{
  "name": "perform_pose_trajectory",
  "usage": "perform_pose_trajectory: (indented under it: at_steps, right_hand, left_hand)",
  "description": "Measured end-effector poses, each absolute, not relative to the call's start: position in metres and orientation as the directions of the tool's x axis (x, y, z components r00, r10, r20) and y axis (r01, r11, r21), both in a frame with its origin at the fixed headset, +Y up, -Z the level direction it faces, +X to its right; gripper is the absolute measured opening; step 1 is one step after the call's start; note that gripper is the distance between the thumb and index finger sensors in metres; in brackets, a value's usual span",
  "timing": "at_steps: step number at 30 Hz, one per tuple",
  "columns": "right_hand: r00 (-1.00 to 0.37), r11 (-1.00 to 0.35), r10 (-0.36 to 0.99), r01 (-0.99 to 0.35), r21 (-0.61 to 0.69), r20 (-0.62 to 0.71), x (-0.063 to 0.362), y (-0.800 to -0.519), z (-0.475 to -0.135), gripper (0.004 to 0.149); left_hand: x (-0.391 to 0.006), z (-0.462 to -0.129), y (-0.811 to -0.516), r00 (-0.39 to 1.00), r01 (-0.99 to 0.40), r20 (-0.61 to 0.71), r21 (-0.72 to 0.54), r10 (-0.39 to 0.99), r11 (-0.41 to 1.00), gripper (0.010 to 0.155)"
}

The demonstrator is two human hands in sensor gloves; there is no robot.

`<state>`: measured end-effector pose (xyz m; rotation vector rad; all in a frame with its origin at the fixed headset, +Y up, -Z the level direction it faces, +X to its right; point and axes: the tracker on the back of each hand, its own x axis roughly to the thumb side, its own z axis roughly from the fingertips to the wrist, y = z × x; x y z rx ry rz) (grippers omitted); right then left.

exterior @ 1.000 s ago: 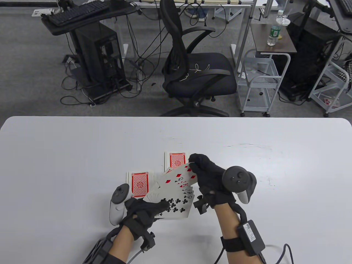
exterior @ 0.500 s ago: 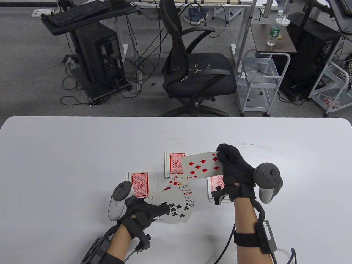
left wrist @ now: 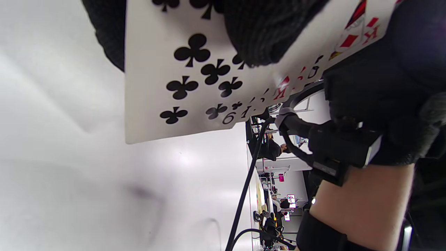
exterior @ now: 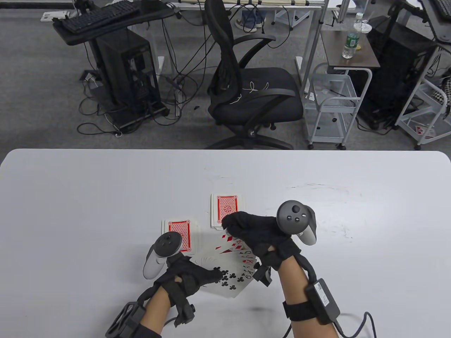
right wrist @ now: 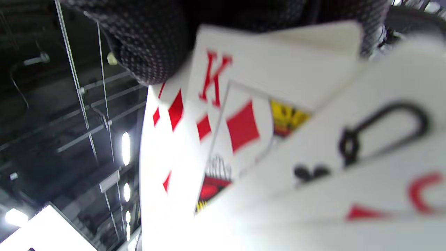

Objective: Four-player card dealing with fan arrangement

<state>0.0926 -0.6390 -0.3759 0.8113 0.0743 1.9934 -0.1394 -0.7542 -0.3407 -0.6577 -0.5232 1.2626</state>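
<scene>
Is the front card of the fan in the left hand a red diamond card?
No, the left wrist view shows the front card of the fan under the left hand covered in black clubs.

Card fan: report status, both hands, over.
Left hand holds the card fan, nine of clubs in front. Right hand pinches its diamond end. Two face-down piles beyond, nothing obstructing.

The table view looks down from above the near edge toward 12 o'clock, over the tabletop (exterior: 105, 197) to a chair (exterior: 253, 95). Both wrist views sit tight against the fan (exterior: 229, 264), the left one on its side, the right one looking up at ceiling lights (right wrist: 125, 148).
</scene>
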Motion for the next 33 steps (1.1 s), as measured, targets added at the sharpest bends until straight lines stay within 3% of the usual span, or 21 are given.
perform_pose_trajectory:
  at_steps: [4, 7, 9, 13, 16, 18, 20, 28, 33]
  right_hand:
    - [-0.340, -0.540, 0.797, -0.771, 0.338, 0.499, 0.095, -0.643, -0.376, 0.038]
    - [-0.384, -0.523, 0.813, -0.811, 0.260, 0.437, 0.105, -0.652, -0.379, 0.062]
    - [-0.384, -0.482, 0.850, -0.843, 0.240, 0.360, 0.113, -0.662, -0.382, 0.067]
    - [-0.480, -0.541, 0.840, -0.779, 0.318, 0.253, 0.114, -0.683, -0.386, 0.068]
    - [-0.525, -0.581, 0.814, -0.721, 0.379, 0.250, 0.101, -0.693, -0.386, 0.064]
    - [-0.496, -0.556, 0.831, -0.752, 0.354, 0.251, 0.093, -0.697, -0.385, 0.051]
    - [-0.479, -0.542, 0.839, -0.778, 0.318, 0.258, 0.091, -0.697, -0.384, 0.047]
    - [-0.342, -0.397, 0.915, -0.858, 0.325, 0.214, 0.105, -0.701, -0.391, 0.054]
    - [-0.399, -0.445, 0.886, -0.876, 0.185, 0.237, 0.129, -0.695, -0.393, 0.061]
  left_hand:
    - [-0.142, -0.342, -0.759, 0.187, -0.705, -0.028, -0.700, 0.982, 0.114, 0.054]
    - [-0.147, -0.343, -0.761, 0.011, -0.758, -0.099, -0.650, 0.995, -0.056, 0.054]
    - [-0.153, -0.343, -0.762, -0.081, -0.798, -0.116, -0.588, 0.990, -0.135, 0.054]
    - [-0.164, -0.344, -0.763, -0.294, -0.820, -0.140, -0.471, 0.946, -0.324, 0.053]
    - [-0.167, -0.342, -0.764, -0.385, -0.820, -0.123, -0.410, 0.915, -0.400, 0.053]
    - [-0.168, -0.341, -0.763, -0.413, -0.815, -0.115, -0.395, 0.903, -0.423, 0.053]
    - [-0.169, -0.340, -0.763, -0.417, -0.818, -0.115, -0.385, 0.902, -0.427, 0.053]
    - [-0.168, -0.341, -0.761, -0.456, -0.787, -0.117, -0.409, 0.882, -0.461, 0.053]
    - [-0.174, -0.343, -0.760, -0.392, -0.822, -0.105, -0.406, 0.914, -0.399, 0.052]
